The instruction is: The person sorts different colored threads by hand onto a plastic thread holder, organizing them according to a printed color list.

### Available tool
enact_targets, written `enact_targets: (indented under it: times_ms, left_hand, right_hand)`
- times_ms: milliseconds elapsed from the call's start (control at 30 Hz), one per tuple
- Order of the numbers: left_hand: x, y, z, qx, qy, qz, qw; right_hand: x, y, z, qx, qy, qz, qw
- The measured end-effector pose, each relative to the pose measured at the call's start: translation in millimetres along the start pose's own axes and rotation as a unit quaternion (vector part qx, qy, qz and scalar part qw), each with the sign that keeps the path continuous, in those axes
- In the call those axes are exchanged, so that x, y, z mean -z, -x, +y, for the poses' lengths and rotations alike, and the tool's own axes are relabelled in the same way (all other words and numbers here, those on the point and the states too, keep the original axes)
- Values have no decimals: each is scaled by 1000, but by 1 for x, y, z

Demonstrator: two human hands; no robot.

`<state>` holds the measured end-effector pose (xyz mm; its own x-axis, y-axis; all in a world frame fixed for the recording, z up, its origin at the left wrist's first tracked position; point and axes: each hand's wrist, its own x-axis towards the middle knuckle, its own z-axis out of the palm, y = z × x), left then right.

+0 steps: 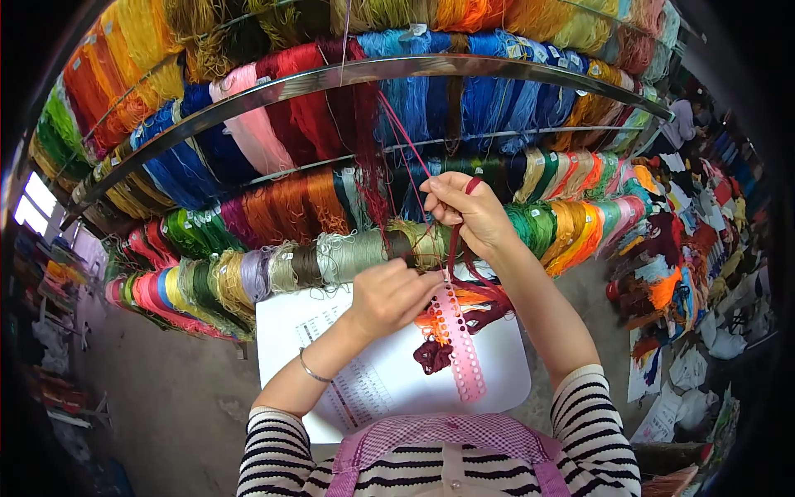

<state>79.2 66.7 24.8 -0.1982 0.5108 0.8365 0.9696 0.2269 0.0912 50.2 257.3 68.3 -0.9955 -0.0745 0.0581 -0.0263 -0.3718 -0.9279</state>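
the print on the white sheet [389, 385] is too small to read, and the left hand [389, 296] covers the top of the pink punched strip [460, 352]. its fingers are curled closed there; whether they clamp strip or thread cannot be told. the sheet lies over the lap, above a grey floor [166, 389]. curved metal rails [397, 70] hung with coloured skeins [273, 207] fill the room ahead. the strip lies on the sheet, orange and maroon tufts knotted along it. the right hand [468, 211], raised, pinches a dark red thread [453, 242] that rises from the strip.
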Motion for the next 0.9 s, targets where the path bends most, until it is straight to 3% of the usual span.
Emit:
enact_targets:
  times_ms: [67, 167, 267, 400, 467, 500, 567, 667, 733, 800, 833, 900]
  left_hand:
    - [-1, 7, 16, 16, 5, 15, 1000]
    - [-1, 23, 34, 174, 82, 32, 981]
    - [2, 28, 39, 218, 79, 42, 972]
    - [0, 31, 37, 192, 82, 36, 977]
    - [-6, 32, 31, 199, 128, -43, 971]
    - [-15, 40, 15, 235, 135, -40, 962]
    - [-24, 23, -30, 376, 217, 73, 898]
    - [-25, -17, -109, 413, 31, 122, 902]
    - [-32, -35, -134, 464, -28, 92, 880]
    - [-58, -19, -177, 417, -160, -105, 889]
    - [-64, -15, -193, 414, -161, -105, 890]
    - [-71, -14, -217, 561, 139, -16, 816]
  right_hand:
    - [4, 3, -2, 0, 22, -1, 1000]
    - [6, 3, 1, 8, 34, -3, 999]
    - [-9, 8, -1, -11, 55, 19, 998]
    - [-18, 11, 3, -43, -23, -6, 999]
    - [-17, 17, -5, -78, -44, -62, 994]
    - [-15, 17, -3, -57, -40, -62, 996]
    - [-14, 21, -4, -32, -17, -44, 998]
    - [-10, 24, -2, 9, 17, -24, 1000]
    - [-6, 28, -3, 1, -11, -18, 1000]
    - [-3, 41, -7, 6, -10, -5, 1000]
    - [4, 50, -8, 16, -25, 13, 999]
    - [21, 68, -8, 31, -43, 36, 998]
